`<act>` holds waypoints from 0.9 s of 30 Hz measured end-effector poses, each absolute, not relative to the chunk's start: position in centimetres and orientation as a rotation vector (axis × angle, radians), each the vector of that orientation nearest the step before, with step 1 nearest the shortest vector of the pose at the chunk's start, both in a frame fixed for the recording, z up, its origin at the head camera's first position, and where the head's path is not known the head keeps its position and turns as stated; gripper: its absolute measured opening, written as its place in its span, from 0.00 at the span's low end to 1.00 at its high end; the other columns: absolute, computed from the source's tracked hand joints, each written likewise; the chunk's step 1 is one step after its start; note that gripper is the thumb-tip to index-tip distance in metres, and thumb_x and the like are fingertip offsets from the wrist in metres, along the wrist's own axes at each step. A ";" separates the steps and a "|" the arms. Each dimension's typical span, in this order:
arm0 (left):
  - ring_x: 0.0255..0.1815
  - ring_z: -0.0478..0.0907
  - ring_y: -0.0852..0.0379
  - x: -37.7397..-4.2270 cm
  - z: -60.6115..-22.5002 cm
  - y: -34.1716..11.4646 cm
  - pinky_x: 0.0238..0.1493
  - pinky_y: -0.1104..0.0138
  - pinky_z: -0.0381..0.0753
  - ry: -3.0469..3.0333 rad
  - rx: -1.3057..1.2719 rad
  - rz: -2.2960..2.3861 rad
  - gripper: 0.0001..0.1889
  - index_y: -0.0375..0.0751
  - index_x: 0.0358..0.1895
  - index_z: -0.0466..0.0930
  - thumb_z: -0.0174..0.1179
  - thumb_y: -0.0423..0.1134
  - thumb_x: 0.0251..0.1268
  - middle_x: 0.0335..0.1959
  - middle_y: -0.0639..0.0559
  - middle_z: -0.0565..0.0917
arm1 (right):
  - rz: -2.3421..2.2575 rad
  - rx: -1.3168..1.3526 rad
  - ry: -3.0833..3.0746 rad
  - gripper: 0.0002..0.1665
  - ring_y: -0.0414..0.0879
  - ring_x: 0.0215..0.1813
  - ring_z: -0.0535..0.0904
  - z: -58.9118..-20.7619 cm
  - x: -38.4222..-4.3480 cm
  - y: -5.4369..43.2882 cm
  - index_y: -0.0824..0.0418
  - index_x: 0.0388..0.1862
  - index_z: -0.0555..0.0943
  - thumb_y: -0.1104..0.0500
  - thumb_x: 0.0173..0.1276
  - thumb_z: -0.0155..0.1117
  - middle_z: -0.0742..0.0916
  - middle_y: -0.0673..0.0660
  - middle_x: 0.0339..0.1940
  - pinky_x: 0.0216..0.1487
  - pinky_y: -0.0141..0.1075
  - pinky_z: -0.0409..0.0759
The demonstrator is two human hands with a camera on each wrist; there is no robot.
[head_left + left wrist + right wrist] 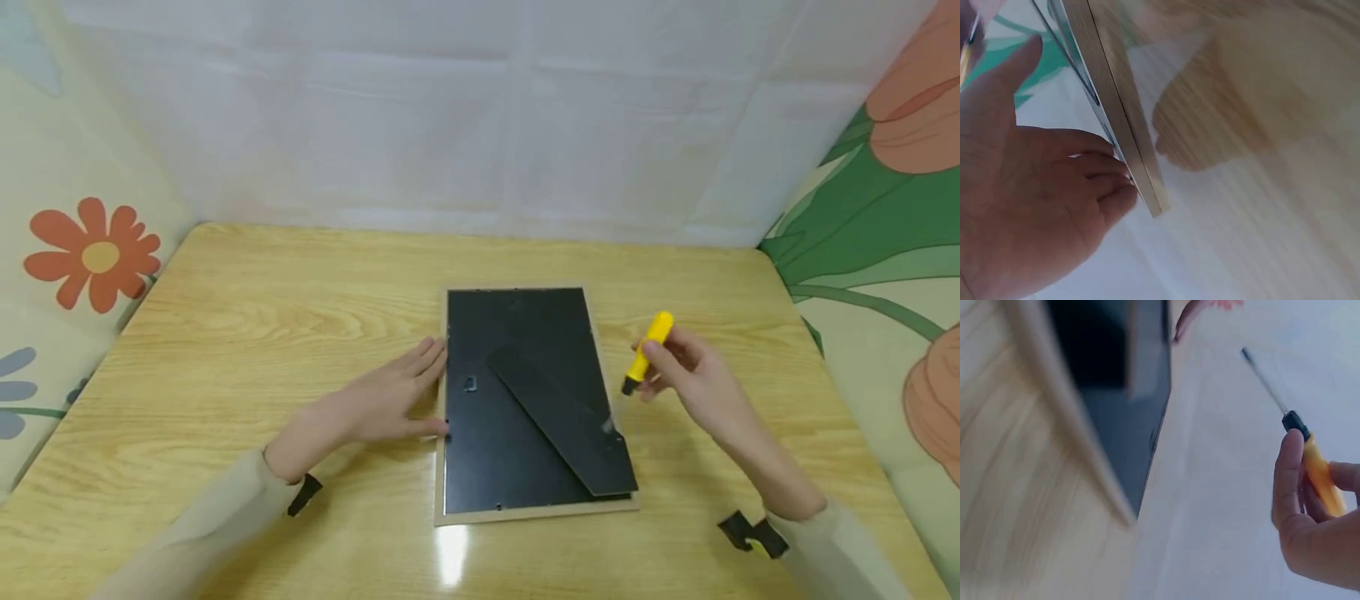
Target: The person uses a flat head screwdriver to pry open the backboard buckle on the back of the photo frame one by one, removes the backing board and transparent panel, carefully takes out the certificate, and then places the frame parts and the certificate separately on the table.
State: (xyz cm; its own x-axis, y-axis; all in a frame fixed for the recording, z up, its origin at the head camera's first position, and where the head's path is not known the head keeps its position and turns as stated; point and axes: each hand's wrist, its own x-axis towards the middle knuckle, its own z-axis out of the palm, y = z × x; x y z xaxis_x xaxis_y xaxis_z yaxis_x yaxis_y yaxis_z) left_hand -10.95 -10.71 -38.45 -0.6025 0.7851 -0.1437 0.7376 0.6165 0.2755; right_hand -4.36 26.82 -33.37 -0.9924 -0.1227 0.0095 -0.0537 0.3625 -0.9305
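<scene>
A picture frame [525,321] lies face down on the wooden table, its black backing up and a light wood border around it. The black stand leg [566,425] slants across the backing to the lower right corner. My left hand [390,396] rests along the frame's left edge, fingers extended and thumb spread lower down; the left wrist view shows the fingertips right at the wood border [1113,94]. Beside the right edge, my right hand [708,392] grips a screwdriver [1319,472] by its yellow handle. Its thin metal shaft points down toward the leg.
A small metal hanger [470,383] sits on the left part of the backing. Bare table [285,300] stretches left of the frame. Behind the table hangs a white cloth [480,125], with flower-patterned panels [90,250] at both sides.
</scene>
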 end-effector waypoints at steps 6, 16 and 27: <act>0.75 0.34 0.34 -10.5 -38.6 -10.1 0.74 0.51 0.45 2.566 1.259 0.176 0.64 0.20 0.72 0.41 0.57 0.74 0.52 0.75 0.28 0.36 | -1.992 -0.290 2.257 0.14 0.52 0.39 0.86 -34.7 -5.9 20.5 0.78 0.47 0.75 0.70 0.66 0.63 0.84 0.69 0.42 0.40 0.45 0.85; 0.75 0.33 0.33 -10.2 -38.7 -10.2 0.74 0.50 0.44 2.579 1.269 0.110 0.65 0.21 0.73 0.41 0.57 0.74 0.51 0.75 0.27 0.35 | -1.849 -0.184 2.102 0.11 0.55 0.41 0.86 -38.0 -6.2 16.5 0.75 0.42 0.75 0.72 0.63 0.65 0.84 0.68 0.43 0.44 0.45 0.84; 0.76 0.33 0.34 -10.2 -38.8 -10.3 0.74 0.51 0.43 2.579 1.231 0.079 0.65 0.23 0.74 0.40 0.55 0.76 0.51 0.75 0.28 0.35 | -1.935 -0.052 1.959 0.13 0.57 0.43 0.86 -38.8 -5.8 16.8 0.76 0.44 0.74 0.72 0.63 0.64 0.85 0.69 0.42 0.44 0.43 0.83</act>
